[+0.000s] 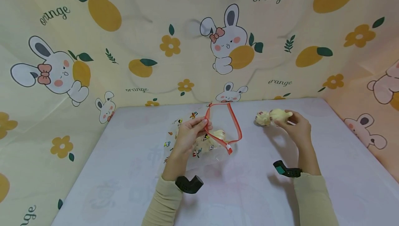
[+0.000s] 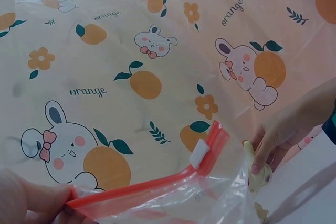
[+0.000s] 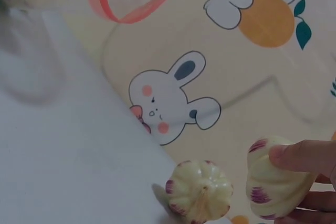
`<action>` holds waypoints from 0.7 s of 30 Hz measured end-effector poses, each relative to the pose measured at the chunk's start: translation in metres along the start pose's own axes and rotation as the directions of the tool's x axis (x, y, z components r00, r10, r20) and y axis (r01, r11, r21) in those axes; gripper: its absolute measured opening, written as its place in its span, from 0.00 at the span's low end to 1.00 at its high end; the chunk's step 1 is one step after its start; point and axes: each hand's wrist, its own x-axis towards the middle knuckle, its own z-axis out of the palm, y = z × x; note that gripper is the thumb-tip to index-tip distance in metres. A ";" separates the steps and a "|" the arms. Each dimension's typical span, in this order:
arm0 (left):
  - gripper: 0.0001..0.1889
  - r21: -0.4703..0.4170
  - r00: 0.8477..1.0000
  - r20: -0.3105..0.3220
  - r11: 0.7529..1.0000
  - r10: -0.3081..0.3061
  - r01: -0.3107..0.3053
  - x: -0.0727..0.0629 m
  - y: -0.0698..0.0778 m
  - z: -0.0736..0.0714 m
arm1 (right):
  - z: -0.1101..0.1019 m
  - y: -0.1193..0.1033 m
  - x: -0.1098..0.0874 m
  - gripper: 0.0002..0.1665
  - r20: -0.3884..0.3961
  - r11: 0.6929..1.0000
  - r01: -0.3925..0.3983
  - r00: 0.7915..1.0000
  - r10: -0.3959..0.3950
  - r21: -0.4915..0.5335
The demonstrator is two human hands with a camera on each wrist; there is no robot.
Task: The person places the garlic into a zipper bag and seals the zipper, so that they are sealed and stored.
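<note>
My left hand pinches the red rim of a clear zip bag with cartoon prints, and its mouth gapes toward the right. Inside the bag, partly covered by the printed film, lies pale garlic. A white slider sits on the red zip strip in the left wrist view. On the right, my right hand holds a garlic bulb with purple streaks between thumb and fingers. A second garlic bulb rests on the table just left of the held one.
The white table ends at a patterned cloth backdrop behind it. Another cloth side rises along the right edge. Each wrist wears a black device on a strap.
</note>
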 end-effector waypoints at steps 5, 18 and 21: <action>0.13 -0.004 1.000 0.000 1.000 -0.004 0.004 0.000 0.000 0.000 | 0.000 -0.005 -0.001 0.38 -0.006 1.000 0.018 1.000 -0.018 0.003; 0.14 -0.004 1.000 -0.007 1.000 -0.018 0.018 0.000 0.000 0.000 | 0.001 -0.017 -0.007 0.37 -0.006 0.997 0.072 0.997 -0.072 0.028; 0.14 -0.007 0.999 -0.020 1.000 -0.026 0.026 0.000 0.001 0.001 | 0.002 -0.019 -0.007 0.37 -0.003 0.995 0.094 0.996 -0.094 0.031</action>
